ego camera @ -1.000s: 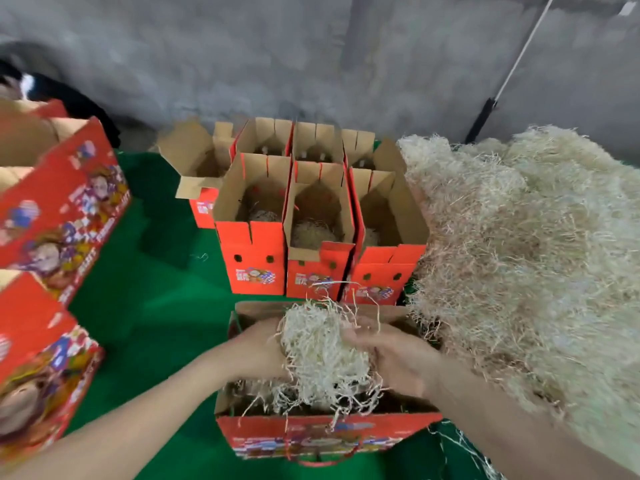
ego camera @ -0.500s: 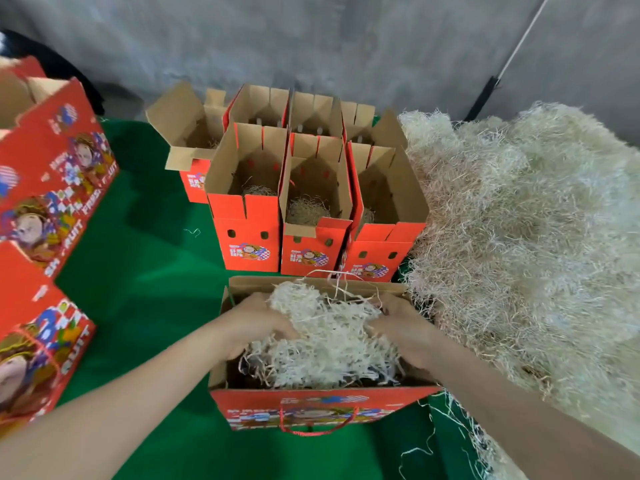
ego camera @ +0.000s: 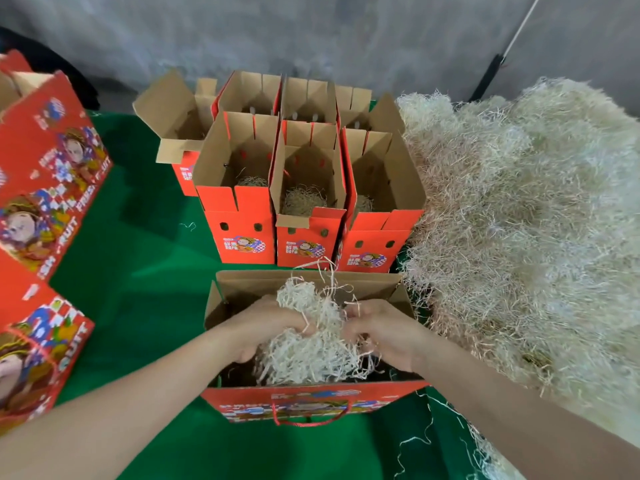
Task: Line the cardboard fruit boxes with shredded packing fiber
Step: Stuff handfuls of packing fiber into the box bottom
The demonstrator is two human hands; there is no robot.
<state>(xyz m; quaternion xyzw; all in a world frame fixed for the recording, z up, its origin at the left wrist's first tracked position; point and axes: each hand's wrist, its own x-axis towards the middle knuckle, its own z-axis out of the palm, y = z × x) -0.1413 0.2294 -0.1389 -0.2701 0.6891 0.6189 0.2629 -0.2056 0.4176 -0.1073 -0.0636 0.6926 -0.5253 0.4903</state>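
Note:
An open red cardboard fruit box [ego camera: 311,401] with a red cord handle stands right in front of me on the green cloth. A wad of pale shredded fiber [ego camera: 313,344] fills its middle and rises above the rim. My left hand [ego camera: 268,323] grips the wad from the left, fingers curled into the strands. My right hand [ego camera: 381,332] grips it from the right. Both hands are partly inside the box. The box floor is mostly hidden.
Several open red boxes [ego camera: 242,202] stand in rows behind, the front three holding fiber at the bottom. A big heap of shredded fiber [ego camera: 526,237] covers the right side. Printed red boxes [ego camera: 45,168] lean at the left. A grey wall lies behind.
The wad, first held above the box, has been lowered into it. My hands spread it out, then drew back together and now bunch it at the centre.

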